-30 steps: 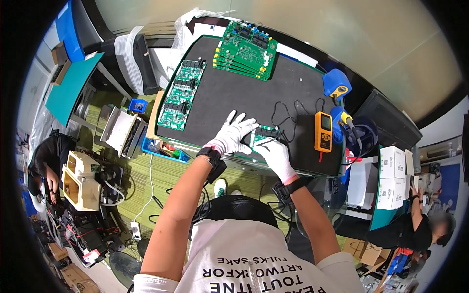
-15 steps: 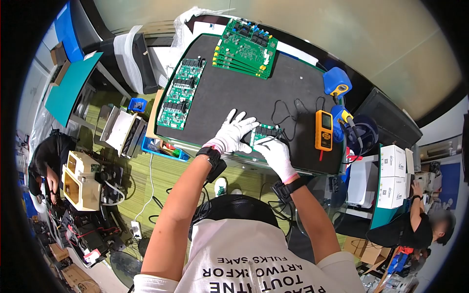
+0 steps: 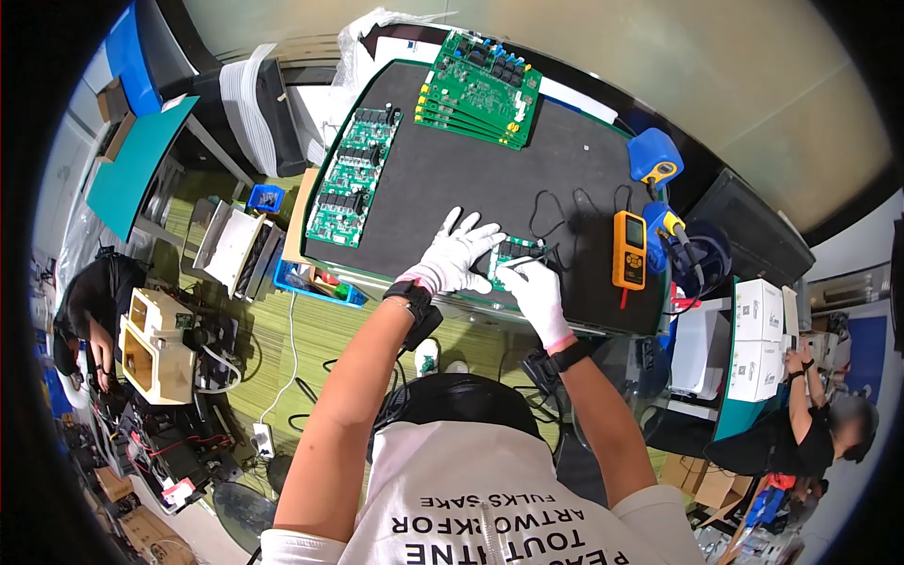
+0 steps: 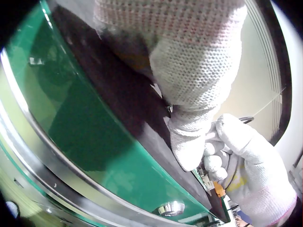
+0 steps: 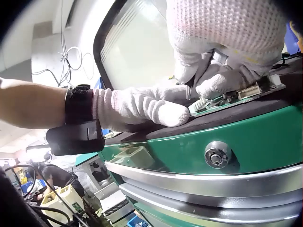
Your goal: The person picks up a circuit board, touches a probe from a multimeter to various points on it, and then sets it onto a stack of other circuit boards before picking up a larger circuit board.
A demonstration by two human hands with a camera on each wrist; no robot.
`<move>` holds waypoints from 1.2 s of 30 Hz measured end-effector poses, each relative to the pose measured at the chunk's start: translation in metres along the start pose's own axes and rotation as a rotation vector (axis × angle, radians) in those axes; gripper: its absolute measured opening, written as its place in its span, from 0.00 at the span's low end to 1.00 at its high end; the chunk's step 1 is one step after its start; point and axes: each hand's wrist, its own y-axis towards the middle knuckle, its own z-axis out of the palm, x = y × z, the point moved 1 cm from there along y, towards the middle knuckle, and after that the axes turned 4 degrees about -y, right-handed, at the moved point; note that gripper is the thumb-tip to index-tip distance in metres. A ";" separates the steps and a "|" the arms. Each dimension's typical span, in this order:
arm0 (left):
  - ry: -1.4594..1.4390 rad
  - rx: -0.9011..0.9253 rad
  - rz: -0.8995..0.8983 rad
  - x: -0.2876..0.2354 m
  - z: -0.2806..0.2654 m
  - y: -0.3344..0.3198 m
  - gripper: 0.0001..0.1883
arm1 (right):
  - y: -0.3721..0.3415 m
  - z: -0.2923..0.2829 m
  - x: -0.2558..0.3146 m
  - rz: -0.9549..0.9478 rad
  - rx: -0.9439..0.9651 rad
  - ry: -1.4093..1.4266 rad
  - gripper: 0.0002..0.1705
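One slim tool, pinched in the right hand, is slanting over the mid-frame circuit board, the left hand splaying alongside.

Head: bright — fisheye edges black | wrist views: metal trim glints — perhaps slightly soft

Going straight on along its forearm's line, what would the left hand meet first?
Across the black mat, the left hand would likely meet the stacked green boards first; its height against them is unclear.
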 end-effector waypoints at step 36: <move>0.040 -0.103 0.073 0.007 0.011 -0.002 0.48 | -0.010 0.016 0.024 -0.091 -0.162 -0.390 0.09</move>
